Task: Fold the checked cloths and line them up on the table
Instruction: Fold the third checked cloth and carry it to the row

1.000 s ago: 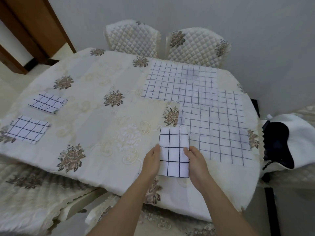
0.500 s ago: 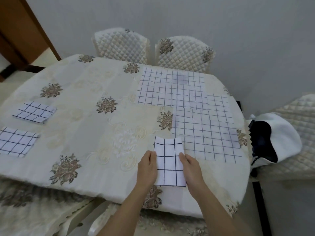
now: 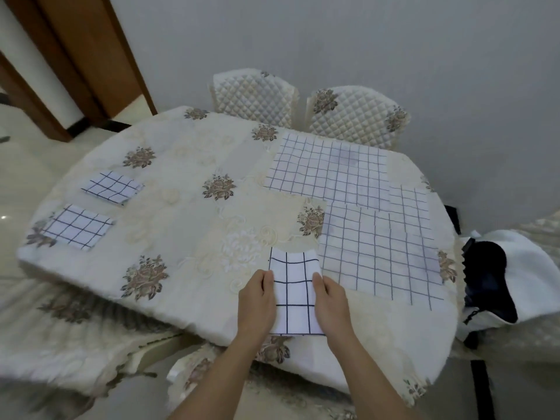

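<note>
At the near edge of the surface (image 3: pixel 188 237), right in front of me, I hold the narrow cloth (image 3: pixel 295 298). My left hand (image 3: pixel 257 301) has its left side and my right hand (image 3: pixel 331 304) has its right side. My fingers (image 3: pixel 266 277) are closed on the two long edges, so the folds do not slip open. The far end curls up a little. I think it needs one more fold to make a small square. Far over on my left lie the near folded cloth (image 3: pixel 75 227) and the far folded cloth (image 3: pixel 112 187), one behind the other, like a row. I think this one should go next to them. On my right the big cloths (image 3: pixel 378 253) lie flat and overlap, not yet folded.
</note>
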A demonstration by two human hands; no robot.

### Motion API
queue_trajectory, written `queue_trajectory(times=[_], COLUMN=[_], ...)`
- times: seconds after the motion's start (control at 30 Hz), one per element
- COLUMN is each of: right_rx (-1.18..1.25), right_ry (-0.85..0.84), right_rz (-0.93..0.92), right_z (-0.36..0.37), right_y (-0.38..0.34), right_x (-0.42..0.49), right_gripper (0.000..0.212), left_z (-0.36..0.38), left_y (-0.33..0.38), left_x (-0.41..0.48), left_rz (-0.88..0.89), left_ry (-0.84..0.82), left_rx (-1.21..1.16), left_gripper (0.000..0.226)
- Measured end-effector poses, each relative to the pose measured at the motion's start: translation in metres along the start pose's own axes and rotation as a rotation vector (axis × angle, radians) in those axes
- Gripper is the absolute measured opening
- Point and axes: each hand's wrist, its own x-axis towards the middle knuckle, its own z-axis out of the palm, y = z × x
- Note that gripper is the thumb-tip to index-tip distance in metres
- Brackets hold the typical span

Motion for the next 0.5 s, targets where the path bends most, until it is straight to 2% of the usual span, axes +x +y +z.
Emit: queue_trajectory(times=[0.23, 0.5], right_rx=[-0.058, -0.21], right_ry=[-0.188, -0.476], right_rz=[-0.09, -0.319], right_z=[0.017, 0.069], right_y=[-0.001, -0.018], right_x=[-0.02, -0.08], right_gripper=[0.051, 0.042], left_z=[-0.029, -0.096], left_y=[-0.003, -0.035], left_x=[-0.045, -0.112], left_rz=[-0.06, -0.173], left_ry=[0.284, 0.603], left_rx=[0.056, 0.075], left_gripper=[0.036, 0.038])
